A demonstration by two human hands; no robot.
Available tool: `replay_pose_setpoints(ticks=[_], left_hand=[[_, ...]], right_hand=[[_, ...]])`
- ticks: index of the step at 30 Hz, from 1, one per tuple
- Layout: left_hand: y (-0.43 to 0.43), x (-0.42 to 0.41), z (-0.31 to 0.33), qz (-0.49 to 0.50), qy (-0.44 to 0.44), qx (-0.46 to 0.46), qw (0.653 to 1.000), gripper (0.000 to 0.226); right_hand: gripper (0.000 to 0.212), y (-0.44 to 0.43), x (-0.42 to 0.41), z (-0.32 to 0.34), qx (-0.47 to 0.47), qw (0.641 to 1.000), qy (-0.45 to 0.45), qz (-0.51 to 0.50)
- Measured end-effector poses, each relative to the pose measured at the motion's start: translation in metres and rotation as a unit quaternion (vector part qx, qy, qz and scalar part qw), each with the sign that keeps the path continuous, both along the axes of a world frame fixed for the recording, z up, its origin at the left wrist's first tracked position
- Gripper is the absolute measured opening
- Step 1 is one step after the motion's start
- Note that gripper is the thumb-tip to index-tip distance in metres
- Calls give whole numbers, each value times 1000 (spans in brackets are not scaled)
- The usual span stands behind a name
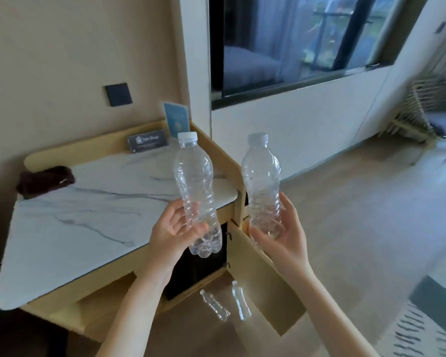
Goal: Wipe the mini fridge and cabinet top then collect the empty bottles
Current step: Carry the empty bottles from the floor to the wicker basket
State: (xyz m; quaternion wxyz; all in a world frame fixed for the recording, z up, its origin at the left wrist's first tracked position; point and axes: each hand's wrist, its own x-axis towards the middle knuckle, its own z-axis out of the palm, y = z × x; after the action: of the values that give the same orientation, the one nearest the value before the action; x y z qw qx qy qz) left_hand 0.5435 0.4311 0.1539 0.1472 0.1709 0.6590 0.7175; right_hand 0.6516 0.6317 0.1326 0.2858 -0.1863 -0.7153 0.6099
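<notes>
Got my left hand (pixel 174 228) curled round the lower half of the left bottle (pixel 195 181), and my right hand (pixel 283 233) gripping the right bottle (pixel 262 181) the same way. Both are clear, capped, look empty, and are held roughly upright in the air with a gap between them. The left one hangs over the front right corner of the bench (pixel 88 217), which is rounded there, with a raised wooden lip running along the back and the right side. A dark cloth (pixel 45 180) sits at the far left edge of the marble top, a dark card (pixel 148 143) leans on the back lip, and a blue card (pixel 177 119) stands in the back corner. Under the top, the cabinet door (pixel 258 274) is swung open and sticks out toward me below my right forearm, with the black mini fridge (pixel 191 274) showing inside. A third bottle (pixel 215 305) and a fourth bottle (pixel 241 300) lie on the floor (pixel 345 202) right by the door's bottom edge, near each other but apart. To the right the floor is wide open out to a chair (pixel 428 112) under the window (pixel 294 42), and a rug (pixel 428 325) edge shows at the lower right.
</notes>
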Motion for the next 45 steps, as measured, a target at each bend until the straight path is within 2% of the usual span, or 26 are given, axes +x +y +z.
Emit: replay_pose_setpoints(ticks=[5, 10, 14, 22, 28, 33, 38, 45], left_hand=[[39, 1, -2, -101, -2, 1, 995, 79], [99, 27, -1, -209, 6, -7, 978, 84], [160, 67, 2, -294, 14, -13, 956, 78], [293, 182, -7, -388, 51, -40, 919, 87], [421, 288, -12, -437, 20, -38, 898, 95], [512, 350, -6, -472, 32, -37, 880, 88], [589, 355, -18, -451, 13, -38, 892, 84], [716, 308, -36, -402, 3, -30, 915, 81]], right_hand=[[63, 10, 44, -3, 6, 992, -1, -125], [64, 35, 97, 5, 16, 977, 1, -215], [64, 63, 156, 11, 36, 954, -2, -296], [66, 154, 294, -8, 25, 916, -13, -400], [77, 261, 407, -8, 8, 897, -29, -441], [81, 347, 465, -3, 8, 889, -31, -456], [72, 428, 469, -14, 2, 901, -37, -432], [69, 568, 418, -26, -4, 917, -20, -398]])
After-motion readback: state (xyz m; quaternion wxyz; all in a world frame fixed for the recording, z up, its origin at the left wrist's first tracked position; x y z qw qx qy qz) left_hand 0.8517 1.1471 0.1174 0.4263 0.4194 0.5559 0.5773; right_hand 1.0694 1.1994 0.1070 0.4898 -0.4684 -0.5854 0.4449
